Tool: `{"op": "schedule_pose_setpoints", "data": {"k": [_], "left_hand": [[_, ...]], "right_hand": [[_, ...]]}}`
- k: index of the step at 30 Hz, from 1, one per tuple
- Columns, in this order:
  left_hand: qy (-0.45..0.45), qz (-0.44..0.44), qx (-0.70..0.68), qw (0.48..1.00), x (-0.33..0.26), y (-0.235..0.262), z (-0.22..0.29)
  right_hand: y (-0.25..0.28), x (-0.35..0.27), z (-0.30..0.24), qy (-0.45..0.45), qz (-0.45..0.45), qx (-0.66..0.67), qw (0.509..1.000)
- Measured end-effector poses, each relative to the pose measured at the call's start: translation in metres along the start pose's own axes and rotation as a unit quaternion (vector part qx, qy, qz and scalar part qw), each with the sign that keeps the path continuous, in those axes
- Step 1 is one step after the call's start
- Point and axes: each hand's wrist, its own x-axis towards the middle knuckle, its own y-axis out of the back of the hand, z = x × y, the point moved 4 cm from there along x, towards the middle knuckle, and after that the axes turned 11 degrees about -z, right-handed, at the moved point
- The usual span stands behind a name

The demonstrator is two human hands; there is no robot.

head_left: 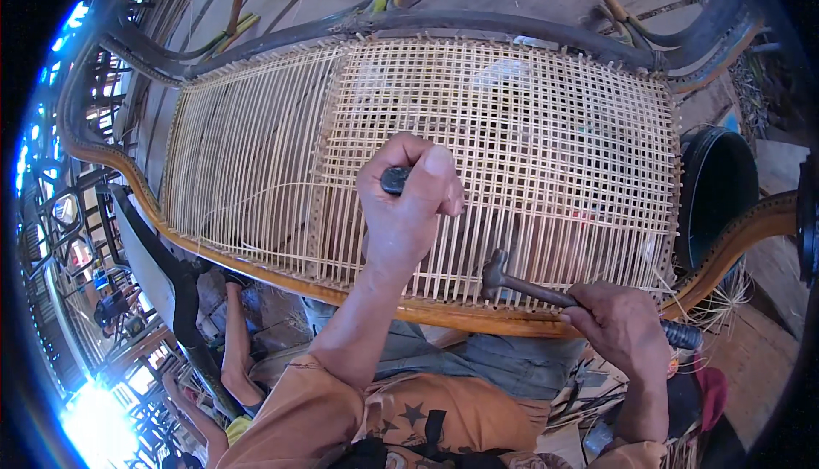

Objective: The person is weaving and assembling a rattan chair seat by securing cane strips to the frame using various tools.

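Note:
A wooden bench frame [256,270] with a cane panel [546,119] lies across in front of me. Its right section has an open grid weave at the far side, while mostly lengthwise strands [256,153] fill the left section. Over the middle of the panel, my left hand [401,213] is closed in a fist round a tool with a dark, rounded end [394,180]; the rest of that tool is hidden. My right hand [627,324] grips a hammer [537,290] by its handle. The hammer's head is above the panel's near edge, apart from the left fist.
A dark bucket [721,183] stands beyond the panel's right end. Loose cane strands [725,298] stick out near the right front corner. Another person's leg [236,341] shows at lower left, beside a dark curved frame part [162,273].

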Motion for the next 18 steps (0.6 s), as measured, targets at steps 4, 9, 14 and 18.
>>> {"op": "schedule_pose_setpoints", "data": {"k": [4, 9, 14, 18], "left_hand": [[0.024, -0.006, 0.023, 0.999, 0.0, 0.006, -0.004], [0.026, -0.029, 0.066, 0.997, 0.002, 0.002, -0.012], [0.021, -0.044, 0.063, 0.997, 0.009, 0.003, -0.012], [0.016, -0.034, -0.029, 0.999, 0.009, 0.01, -0.001]], "right_hand": [[0.002, 0.01, -0.012, 0.013, -0.011, -0.002, 1.0], [0.002, 0.024, -0.024, 0.039, -0.002, -0.015, 0.999], [0.011, 0.046, -0.025, 0.038, 0.056, -0.008, 0.998], [0.003, 0.032, -0.027, 0.017, 0.021, -0.01, 1.0]]}}
